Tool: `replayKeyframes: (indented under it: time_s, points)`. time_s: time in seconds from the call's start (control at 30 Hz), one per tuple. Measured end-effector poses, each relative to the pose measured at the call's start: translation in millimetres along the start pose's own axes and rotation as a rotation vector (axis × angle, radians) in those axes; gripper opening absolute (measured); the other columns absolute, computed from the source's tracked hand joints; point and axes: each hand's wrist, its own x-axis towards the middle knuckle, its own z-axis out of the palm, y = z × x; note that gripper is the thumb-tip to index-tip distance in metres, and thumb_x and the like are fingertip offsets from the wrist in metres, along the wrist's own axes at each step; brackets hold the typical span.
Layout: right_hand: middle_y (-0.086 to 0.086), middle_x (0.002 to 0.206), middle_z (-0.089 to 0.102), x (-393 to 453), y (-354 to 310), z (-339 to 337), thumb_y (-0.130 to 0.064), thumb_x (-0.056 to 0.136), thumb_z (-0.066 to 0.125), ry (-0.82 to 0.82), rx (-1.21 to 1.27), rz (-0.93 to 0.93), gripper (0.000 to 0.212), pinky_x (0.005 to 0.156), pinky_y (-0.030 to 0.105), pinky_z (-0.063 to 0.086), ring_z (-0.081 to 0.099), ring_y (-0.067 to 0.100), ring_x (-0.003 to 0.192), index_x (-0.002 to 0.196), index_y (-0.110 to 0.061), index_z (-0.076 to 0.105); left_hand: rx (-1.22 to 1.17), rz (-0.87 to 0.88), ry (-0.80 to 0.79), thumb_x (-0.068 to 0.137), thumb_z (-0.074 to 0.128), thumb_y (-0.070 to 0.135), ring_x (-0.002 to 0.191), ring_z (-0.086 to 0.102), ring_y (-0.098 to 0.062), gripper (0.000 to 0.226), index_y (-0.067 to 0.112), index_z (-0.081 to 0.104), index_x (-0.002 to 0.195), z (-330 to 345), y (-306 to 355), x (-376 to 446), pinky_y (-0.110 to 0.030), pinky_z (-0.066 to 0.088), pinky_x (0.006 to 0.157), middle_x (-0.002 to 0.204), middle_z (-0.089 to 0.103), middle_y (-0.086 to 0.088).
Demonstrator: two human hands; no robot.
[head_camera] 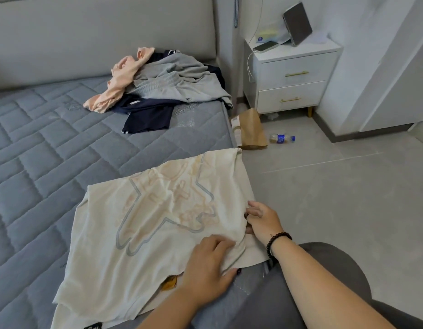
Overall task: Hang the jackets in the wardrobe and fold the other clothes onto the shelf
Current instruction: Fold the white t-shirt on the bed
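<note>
While spread on the mattress (39, 143) — cream T-shirt (144, 222), left hand (208, 269) and right hand (262, 222) each gripping its edge.

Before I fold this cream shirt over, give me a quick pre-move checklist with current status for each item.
1. Cream T-shirt spread on the mattress: ok, though wrinkled near the hands.
2. Right hand pinches the shirt's right edge: ok.
3. Left hand grips the fabric: ok, fingers curled into it.
4. Shirt fully on the bed: not ok, its right edge hangs past the mattress side.
5. Fold path free of the clothes pile: ok, it lies apart near the headboard.
6. Wardrobe shelf ready: cannot tell, not in view.
</note>
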Motion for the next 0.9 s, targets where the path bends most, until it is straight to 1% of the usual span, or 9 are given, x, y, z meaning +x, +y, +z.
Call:
replayKeyframes:
  time_s: [0.07,0.17,0.23,0.3,0.4,0.5,0.6,0.77,0.9]
  points:
    - [0.002,0.079,0.06,9,-2,-2,0.001,0.091,0.053,-0.088,0.036,0.063,0.045,0.053,0.028,0.051,0.058,0.015,0.063,0.131,-0.018,0.046,-0.063,-0.03,0.031,0.083,0.066,0.036,0.098,0.057,-0.015,0.033,0.021,0.066,0.113,2,1,8,-0.032,0.048,0.083,0.108,0.059,0.004]
    - [0.004,0.061,0.052,19,-4,-3,-0.006,0.09,0.06,-0.248,-0.016,0.095,0.015,0.044,0.024,0.031,0.04,0.011,0.046,0.104,-0.007,0.064,-0.263,-0.16,0.051,0.087,0.067,0.025,0.086,0.059,-0.005,0.007,0.024,0.071,0.093,0,0,11,-0.026,0.048,0.077,0.09,0.064,0.012]
    - [0.006,0.064,0.054,22,-4,-4,-0.01,0.086,0.066,-0.26,-0.049,0.074,0.014,0.048,0.024,0.031,0.04,0.012,0.05,0.093,0.003,0.066,-0.429,-0.299,0.026,0.087,0.07,0.023,0.082,0.062,-0.005,0.006,0.028,0.072,0.086,-1,1,9,-0.02,0.047,0.073,0.084,0.067,0.013]
    - [0.005,0.065,0.056,25,-7,-4,-0.011,0.082,0.069,-0.206,-0.042,0.015,0.01,0.057,0.025,0.038,0.048,0.015,0.059,0.077,-0.003,0.064,-0.563,-0.403,0.04,0.087,0.071,0.021,0.078,0.063,-0.004,0.009,0.027,0.073,0.081,-3,3,7,-0.016,0.046,0.07,0.082,0.069,0.012]
    - [0.002,0.062,0.059,32,-12,-8,-0.007,0.083,0.063,-0.17,0.191,0.037,0.029,0.067,0.029,0.043,0.057,0.019,0.068,0.056,-0.015,0.057,-0.793,-0.528,0.095,0.087,0.069,0.017,0.067,0.056,0.0,0.013,0.021,0.073,0.076,-7,10,5,-0.012,0.04,0.064,0.071,0.067,0.01]
    - [0.006,0.074,0.069,33,-11,-10,-0.012,0.089,0.058,-0.219,0.35,0.108,0.016,0.062,0.029,0.051,0.067,0.018,0.071,0.074,-0.012,0.063,-0.986,-0.577,0.157,0.081,0.068,0.022,0.07,0.053,-0.004,0.011,0.015,0.072,0.073,-12,18,6,-0.012,0.039,0.066,0.07,0.064,0.006]
    - [0.007,0.075,0.065,31,-9,-13,-0.017,0.089,0.063,-0.184,0.267,0.122,0.015,0.058,0.028,0.051,0.064,0.016,0.064,0.078,-0.012,0.054,-1.024,-0.589,0.135,0.083,0.067,0.011,0.071,0.053,-0.007,0.011,0.009,0.07,0.073,-15,23,6,-0.013,0.039,0.066,0.07,0.062,0.002]
    - [0.013,0.1,0.066,27,-8,-28,-0.006,0.07,0.082,-0.026,0.183,0.111,0.038,0.091,0.041,0.052,0.065,0.026,0.097,0.1,-0.01,0.059,-0.785,-0.536,-0.04,0.085,0.069,0.002,0.06,0.055,-0.008,0.008,0.002,0.07,0.077,-11,30,8,-0.017,0.042,0.06,0.075,0.064,-0.005]
    - [0.001,0.073,0.068,19,-13,-36,0.006,0.069,0.078,0.038,0.3,-0.027,0.036,0.073,0.027,0.055,0.066,0.015,0.073,0.096,-0.013,0.065,-0.647,-0.489,-0.024,0.082,0.071,0.001,0.068,0.057,-0.003,0.012,0.009,0.07,0.072,-6,34,11,-0.012,0.041,0.065,0.079,0.065,-0.004]
